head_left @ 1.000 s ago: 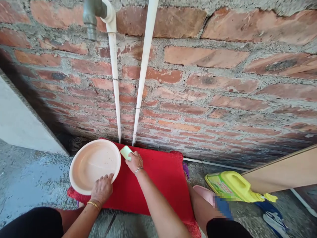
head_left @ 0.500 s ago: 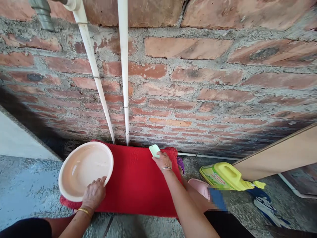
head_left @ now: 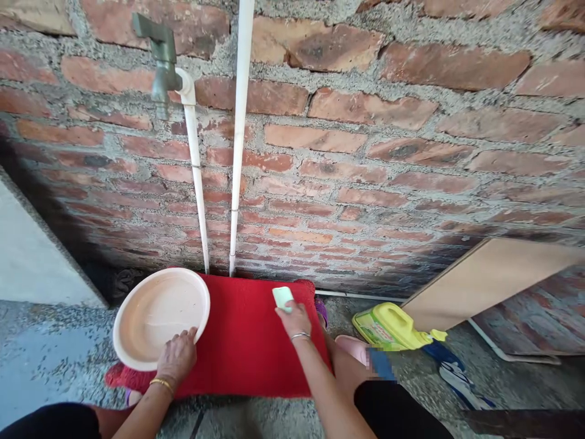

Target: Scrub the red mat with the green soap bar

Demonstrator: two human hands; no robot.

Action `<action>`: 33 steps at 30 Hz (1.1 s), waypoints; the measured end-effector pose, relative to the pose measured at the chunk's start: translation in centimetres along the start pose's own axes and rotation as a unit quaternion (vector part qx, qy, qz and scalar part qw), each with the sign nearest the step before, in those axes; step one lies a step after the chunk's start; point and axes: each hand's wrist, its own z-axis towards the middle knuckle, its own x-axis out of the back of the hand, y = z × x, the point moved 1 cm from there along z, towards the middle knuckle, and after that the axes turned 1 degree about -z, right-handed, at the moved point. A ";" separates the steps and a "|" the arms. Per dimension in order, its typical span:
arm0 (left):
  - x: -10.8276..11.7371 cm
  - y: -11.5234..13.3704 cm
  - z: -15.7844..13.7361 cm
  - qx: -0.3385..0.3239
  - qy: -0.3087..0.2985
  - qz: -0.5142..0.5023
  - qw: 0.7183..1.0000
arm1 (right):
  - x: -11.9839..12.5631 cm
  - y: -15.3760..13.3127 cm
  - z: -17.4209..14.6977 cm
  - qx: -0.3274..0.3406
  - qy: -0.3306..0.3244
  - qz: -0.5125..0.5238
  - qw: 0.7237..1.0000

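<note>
A pale peach plastic basin (head_left: 132,332) stands on the left part of a red cloth (head_left: 256,341) spread over a low flat surface. My left hand (head_left: 177,356), with a gold bracelet at the wrist, is closed on the basin's near right rim. My right hand (head_left: 296,320) holds a pale green bar of soap (head_left: 283,297) just above the right far part of the cloth. Thumb and fingers press on the bar's near end. Inside the basin the bottom looks shiny, and I cannot tell how much water is there.
A tap (head_left: 162,73) and two white pipes (head_left: 237,134) run along the brick wall (head_left: 329,137). On the right floor lie a yellow jug (head_left: 388,326), a pink slipper (head_left: 351,347) and a blue-white shoe (head_left: 461,378). A board (head_left: 470,274) leans behind them.
My view has tilted up, bringing the whole tap into sight. The soap in my right hand has come slightly toward me from the cloth's far edge. My left hand stays on the basin rim.
</note>
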 end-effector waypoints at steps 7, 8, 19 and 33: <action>-0.1 -0.2 0.2 -0.001 0.001 -0.003 1.000 | -6.3 -11.8 -4.7 0.174 -0.068 0.031 0.982; -0.1 -0.2 0.2 -0.001 0.000 -0.003 1.000 | -7.0 -12.7 -5.0 0.185 -0.078 0.029 0.979; 0.2 0.0 0.2 -0.003 -0.014 0.014 1.000 | -2.8 0.3 -0.6 0.032 -0.036 -0.007 0.999; 1.3 0.2 0.0 -0.002 -0.027 0.000 1.000 | -1.3 1.0 -4.3 -0.003 0.003 0.052 0.999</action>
